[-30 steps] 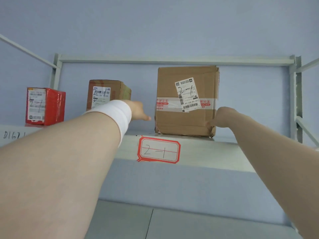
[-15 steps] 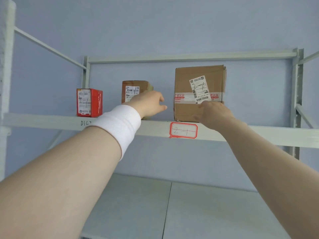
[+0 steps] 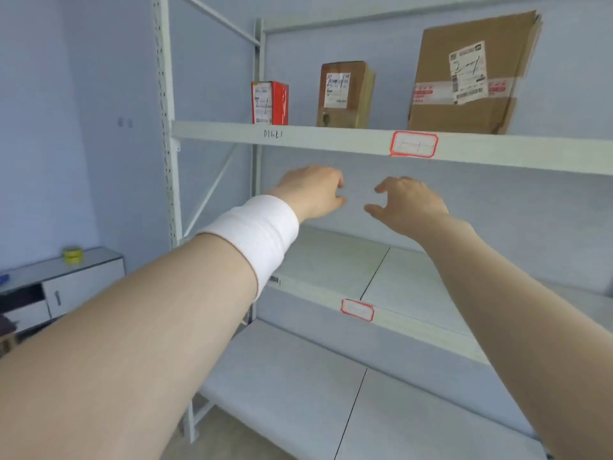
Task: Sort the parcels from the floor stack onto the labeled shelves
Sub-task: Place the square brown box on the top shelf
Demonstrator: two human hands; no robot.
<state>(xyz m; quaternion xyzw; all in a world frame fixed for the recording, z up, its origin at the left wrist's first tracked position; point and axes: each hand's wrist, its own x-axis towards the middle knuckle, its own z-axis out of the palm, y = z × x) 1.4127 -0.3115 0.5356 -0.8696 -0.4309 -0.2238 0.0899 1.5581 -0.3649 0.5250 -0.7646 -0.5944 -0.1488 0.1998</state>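
Sitting on one shelf: three parcels; left hand, right hand empty, fingers seemingly half-curled.

A low white cabinet with a grey top stands against the blue wall at left; a yellow roll sits on it.

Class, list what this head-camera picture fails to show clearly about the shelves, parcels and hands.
Head view:
- Floor stack: outside the frame.
- Lower shelf label: writing lost to motion blur.
- Upper shelf label: writing too faint to read.
- Left hand: fingertips curled out of sight behind its knuckles.
- Red parcel sticker print: too small.
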